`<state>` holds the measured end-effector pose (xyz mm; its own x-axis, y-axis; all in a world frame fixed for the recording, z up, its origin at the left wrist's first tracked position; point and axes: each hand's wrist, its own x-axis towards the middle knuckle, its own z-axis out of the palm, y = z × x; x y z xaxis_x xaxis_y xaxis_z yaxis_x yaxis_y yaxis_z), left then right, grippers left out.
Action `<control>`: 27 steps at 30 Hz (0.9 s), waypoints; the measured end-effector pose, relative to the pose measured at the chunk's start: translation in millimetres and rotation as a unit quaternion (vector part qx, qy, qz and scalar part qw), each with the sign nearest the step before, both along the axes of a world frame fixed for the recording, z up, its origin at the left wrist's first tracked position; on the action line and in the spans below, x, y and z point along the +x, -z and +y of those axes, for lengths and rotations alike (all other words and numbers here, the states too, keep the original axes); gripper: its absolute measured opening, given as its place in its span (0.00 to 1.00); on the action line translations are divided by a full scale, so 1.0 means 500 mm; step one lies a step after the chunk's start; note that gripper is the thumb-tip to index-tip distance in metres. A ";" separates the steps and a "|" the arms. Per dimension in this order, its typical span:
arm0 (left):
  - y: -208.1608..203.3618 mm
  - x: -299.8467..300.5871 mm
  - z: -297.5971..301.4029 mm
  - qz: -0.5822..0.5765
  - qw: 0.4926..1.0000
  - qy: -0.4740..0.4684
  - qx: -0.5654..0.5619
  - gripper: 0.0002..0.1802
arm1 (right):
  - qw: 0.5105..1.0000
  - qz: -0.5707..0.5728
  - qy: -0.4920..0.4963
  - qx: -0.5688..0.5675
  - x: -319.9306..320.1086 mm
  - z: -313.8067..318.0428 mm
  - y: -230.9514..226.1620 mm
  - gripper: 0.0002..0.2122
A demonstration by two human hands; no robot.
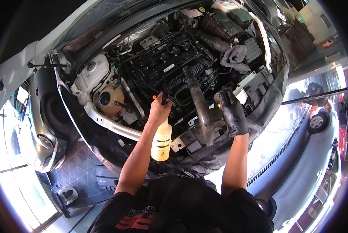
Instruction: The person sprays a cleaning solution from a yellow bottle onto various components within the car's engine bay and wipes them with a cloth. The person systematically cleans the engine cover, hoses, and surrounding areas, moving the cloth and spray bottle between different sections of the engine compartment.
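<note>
My bare left hand (160, 110) is wrapped round the neck of a spray bottle (161, 143) with an orange nozzle tip and pale yellow liquid, held upright over the front of the engine bay. On my right hand (233, 113) is a black glove. Its fingers are curled beside a translucent dark air duct (200, 106), round a dark thing with a yellow spot that I cannot make out. Beyond both hands lies the black engine (168, 64). A crumpled grey cloth (236, 58) rests at the right of the engine.
A round yellowish fluid reservoir (112, 100) sits at the left of the bay. Dark covers (80, 130) drape the car's edges. The raised hood (30, 64) is at the upper left. Other cars, one silver (45, 139) and one blue-grey (302, 186), stand on either side.
</note>
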<state>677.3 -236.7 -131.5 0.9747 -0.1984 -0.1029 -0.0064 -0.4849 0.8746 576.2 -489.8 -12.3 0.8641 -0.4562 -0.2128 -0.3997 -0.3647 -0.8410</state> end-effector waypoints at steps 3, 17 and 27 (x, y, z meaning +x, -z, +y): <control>-0.003 0.003 -0.005 0.015 0.999 -0.018 0.021 0.17 | 1.000 0.003 -0.019 0.014 0.019 -0.004 -0.023 0.21; -0.108 0.026 0.011 0.197 0.975 -0.010 -0.104 0.34 | 0.985 0.011 -0.055 -0.162 0.159 -0.129 -0.029 0.19; 0.064 0.398 -0.114 0.024 0.965 0.235 0.117 0.38 | 0.979 0.035 -0.111 -0.165 0.202 -0.204 -0.114 0.19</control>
